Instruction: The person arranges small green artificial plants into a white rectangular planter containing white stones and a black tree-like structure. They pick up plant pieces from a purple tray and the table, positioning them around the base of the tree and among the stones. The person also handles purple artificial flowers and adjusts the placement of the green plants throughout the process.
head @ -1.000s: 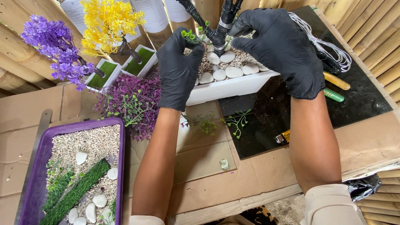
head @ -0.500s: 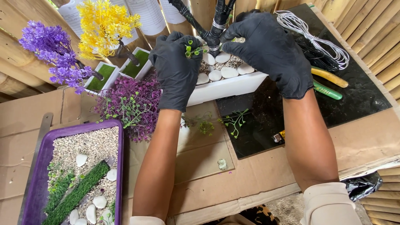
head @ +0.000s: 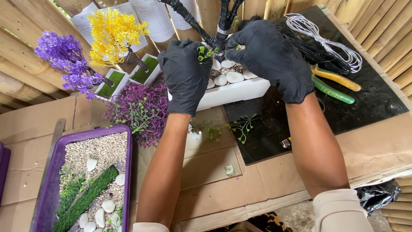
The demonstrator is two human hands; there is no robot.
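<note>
Both my hands wear black gloves and work over a white rectangular planter (head: 240, 91) filled with gravel and white pebbles. My left hand (head: 185, 73) pinches a small green plastic sprig (head: 202, 52) against the base of a black taped artificial tree trunk (head: 222, 25). My right hand (head: 269, 55) is curled close to the same trunk base from the right, fingertips touching it; whether it holds something is hidden.
A purple tray (head: 51, 172) of gravel, pebbles and turf strips lies front left. A purple leafy bunch (head: 141, 109), yellow (head: 113, 32) and violet (head: 64, 58) flowers in small white pots stand left. White wire coil (head: 326, 36), green-yellow pliers (head: 334, 83), loose green sprigs (head: 242, 126) lie right.
The view has shifted slightly; both hands stayed at the trunk base, with the left hand's green sprig brought closer to the trunk.
</note>
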